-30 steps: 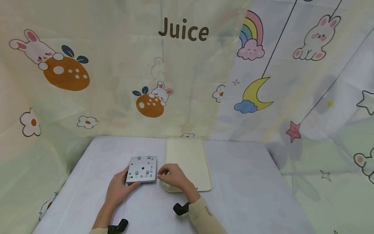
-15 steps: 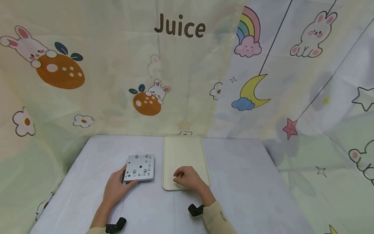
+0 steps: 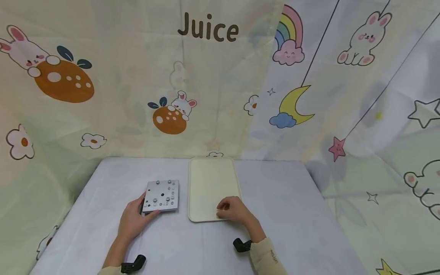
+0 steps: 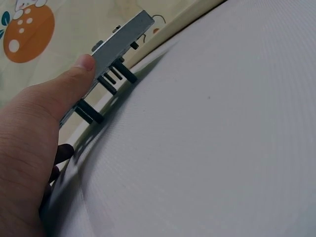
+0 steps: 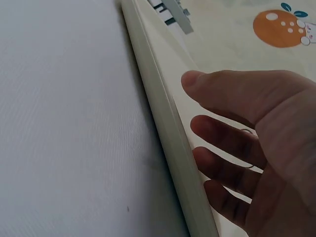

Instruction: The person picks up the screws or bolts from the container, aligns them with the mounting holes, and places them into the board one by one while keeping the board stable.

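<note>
A square grey metal plate [image 3: 161,196] with bolts and holes tilts slightly above the cloth on the left. My left hand [image 3: 132,219] grips its left and near edges, thumb along the near side. From the left wrist view, threaded bolts [image 4: 126,73] stick out of the plate's underside, over the white cloth. A cream tray [image 3: 209,183] lies to the right of the plate. Over the tray's near right corner is my right hand [image 3: 235,210], fingers loosely bent with nothing between thumb and fingertips. In the right wrist view the fingertips [image 5: 202,126] are beside the tray's rim.
A white cloth [image 3: 282,214] covers the table. Printed curtains [image 3: 137,76] with rabbits and oranges hang behind and at the sides. Each wrist carries a black camera mount [image 3: 242,245].
My right hand has moved right, from beside the plate to over the tray's near right corner. The left hand keeps its grip on the plate. The head view has shifted a little.
</note>
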